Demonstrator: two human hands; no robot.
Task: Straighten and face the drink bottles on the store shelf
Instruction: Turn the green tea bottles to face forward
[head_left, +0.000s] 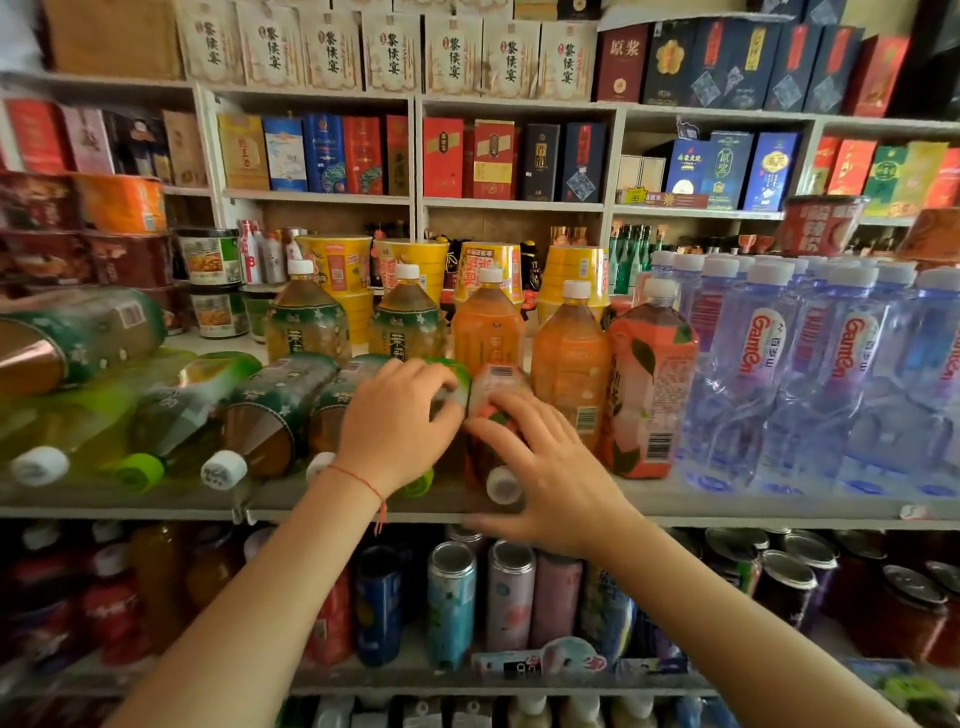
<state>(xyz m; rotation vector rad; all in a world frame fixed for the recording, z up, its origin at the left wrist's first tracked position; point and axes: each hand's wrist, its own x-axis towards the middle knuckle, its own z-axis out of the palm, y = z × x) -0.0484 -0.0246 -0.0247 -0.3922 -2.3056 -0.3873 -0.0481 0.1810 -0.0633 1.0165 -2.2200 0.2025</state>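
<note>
Several tea bottles lie on their sides on the shelf (727, 506), caps toward me. My left hand (400, 421) is closed over a lying green-labelled bottle (457, 376). My right hand (540, 457) rests on a lying peach-labelled bottle (496, 384) with a white cap (503, 484), fingers curled over it. More fallen green bottles (275, 410) lie to the left. Behind them stand upright green tea bottles (306, 322) and orange tea bottles (569, 353). An upright peach bottle (649, 384) stands just right of my right hand.
Clear water bottles (810, 374) stand packed at the right of the shelf. Yellow noodle cups (337, 265) sit behind the teas. Cans (452, 597) fill the shelf below. Boxed goods (493, 156) line the upper shelves.
</note>
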